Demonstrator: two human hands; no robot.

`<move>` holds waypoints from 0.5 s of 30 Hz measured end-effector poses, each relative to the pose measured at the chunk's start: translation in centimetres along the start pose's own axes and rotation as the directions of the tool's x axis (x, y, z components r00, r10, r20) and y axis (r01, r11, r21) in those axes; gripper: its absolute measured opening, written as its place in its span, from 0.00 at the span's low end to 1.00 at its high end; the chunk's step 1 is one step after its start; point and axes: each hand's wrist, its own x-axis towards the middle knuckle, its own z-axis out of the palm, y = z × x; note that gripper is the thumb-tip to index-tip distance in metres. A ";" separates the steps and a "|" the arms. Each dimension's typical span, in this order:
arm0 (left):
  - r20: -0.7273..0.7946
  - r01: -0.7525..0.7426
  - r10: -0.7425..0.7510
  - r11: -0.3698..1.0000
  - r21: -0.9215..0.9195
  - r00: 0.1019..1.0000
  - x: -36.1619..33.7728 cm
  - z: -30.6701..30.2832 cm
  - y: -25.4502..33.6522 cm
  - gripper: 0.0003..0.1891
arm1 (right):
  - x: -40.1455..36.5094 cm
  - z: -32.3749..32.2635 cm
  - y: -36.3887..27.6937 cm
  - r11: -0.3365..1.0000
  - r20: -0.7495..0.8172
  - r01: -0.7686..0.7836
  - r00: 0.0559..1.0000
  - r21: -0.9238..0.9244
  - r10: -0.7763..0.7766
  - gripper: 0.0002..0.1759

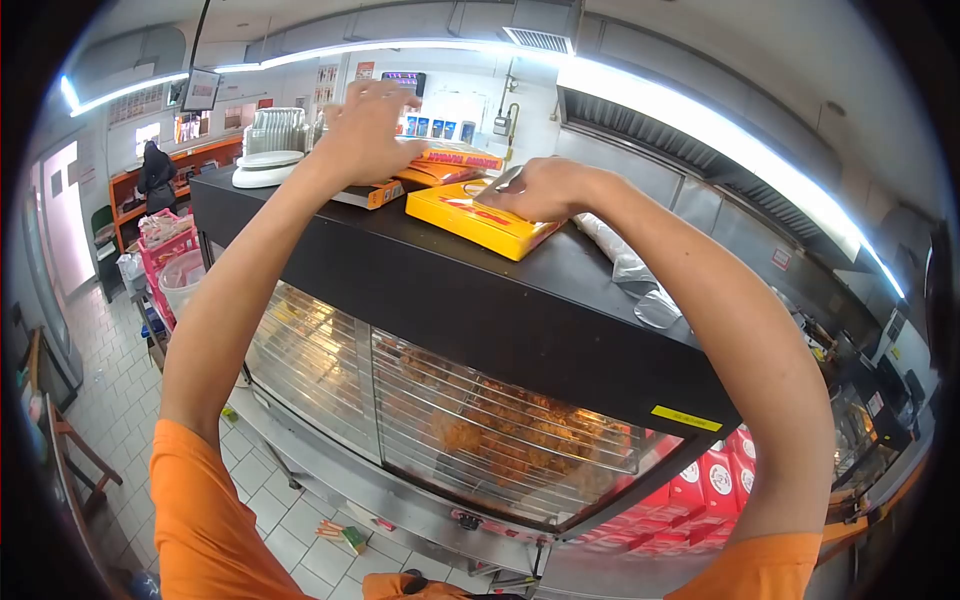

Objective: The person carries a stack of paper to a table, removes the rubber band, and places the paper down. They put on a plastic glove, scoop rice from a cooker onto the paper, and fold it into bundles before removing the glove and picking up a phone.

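So, left hand (365, 135): raised above the cabinet top, back of the hand to the camera, fingers loosely spread and curved, with nothing in them that shows.
Right hand (545, 188): knuckles up, fingers bent down onto the yellow box; whether it pinches or only presses I cannot tell.
Yellow box (480, 222): flat, rectangular glossy card with red print, lying near the front edge of the cabinet top, under the right hand.
Silvery piece (497, 185): thin, flat and shiny, possibly foil, poking out from beneath the right fingers across the box lid.
Orange boxes (455, 160): a small stack of similar flat cartons, just behind the yellow one (print too blurred to read).
Cabinet top (430, 270): matt black, smooth, slab-like.
Glass front (330, 370): curved pane over wire racks.
Fried pieces (520, 420): rough, golden-brown, lying on the racks.
Clear wrapper (630, 270): crumpled, glossy, lying to the right of the yellow box.
Metal tins (278, 128): ribbed, stacked at the far left end.
Sleeves (200, 520): orange cloth.
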 end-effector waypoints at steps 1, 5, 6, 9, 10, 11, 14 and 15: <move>-0.002 -0.003 0.003 1.000 -0.011 1.000 0.1 -0.2 0.5 0.25 | 0.3 -0.2 0.1 1.000 0.004 -0.009 1.000 -0.006 0.009 0.31; 0.032 -0.179 0.183 0.979 -0.101 0.983 0.8 -1.3 2.8 0.23 | 1.6 0.2 1.8 0.987 -0.022 0.137 0.991 0.085 -0.136 0.19; 0.050 -0.238 0.248 0.958 -0.159 0.967 1.2 -1.1 2.9 0.24 | 1.7 0.5 1.8 0.978 -0.065 0.187 0.981 0.091 -0.181 0.16; -0.022 -0.418 0.433 0.855 -0.307 0.901 2.3 0.7 2.7 0.29 | 1.6 1.2 1.7 0.953 -0.193 0.303 0.936 0.010 -0.296 0.16; 0.048 -0.401 0.456 0.824 -0.400 0.889 1.9 0.1 3.6 0.29 | 0.7 0.9 1.1 0.964 -0.240 0.259 0.940 0.050 -0.241 0.17; 0.113 -0.376 0.483 0.789 -0.486 0.868 1.5 -0.6 4.5 0.30 | 0.1 0.6 0.6 0.972 -0.285 0.217 0.940 0.088 -0.185 0.18; 0.380 -0.212 0.410 0.860 -0.463 0.829 -0.1 -2.9 6.7 0.38 | -1.5 -0.6 2.3 0.961 -0.298 0.211 0.943 0.181 -0.151 0.19; 0.441 -0.187 0.399 0.873 -0.450 0.804 -0.1 -3.0 6.9 0.41 | -2.6 -1.7 3.0 0.953 -0.262 0.185 0.957 0.238 -0.121 0.18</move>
